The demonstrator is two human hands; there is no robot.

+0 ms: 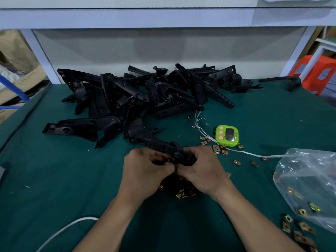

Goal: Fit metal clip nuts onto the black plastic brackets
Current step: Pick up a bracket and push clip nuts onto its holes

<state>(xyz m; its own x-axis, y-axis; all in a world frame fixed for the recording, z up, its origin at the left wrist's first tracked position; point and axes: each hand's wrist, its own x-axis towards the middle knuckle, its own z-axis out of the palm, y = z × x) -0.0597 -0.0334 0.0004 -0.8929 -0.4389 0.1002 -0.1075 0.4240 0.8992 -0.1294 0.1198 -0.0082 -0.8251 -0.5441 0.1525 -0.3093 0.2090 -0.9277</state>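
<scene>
A black plastic bracket (pixel 145 137) lies slanted across the middle of the green mat, its near end held between both hands. My left hand (pixel 145 170) grips that end from the left with curled fingers. From the right, my right hand (pixel 201 170) curls round the same end, thumbs meeting at the middle. Whether a clip nut sits between the fingers is hidden. Brass-coloured clip nuts (pixel 221 149) lie scattered just right of the hands, and a few more clip nuts (pixel 182 194) show beneath my wrists.
A big pile of black brackets (pixel 145 91) fills the back of the mat. A green timer (pixel 227 135) stands right of centre with a white string. A clear plastic bag (pixel 309 180) holding nuts lies at the right edge. A white cable (pixel 67 230) runs at the lower left.
</scene>
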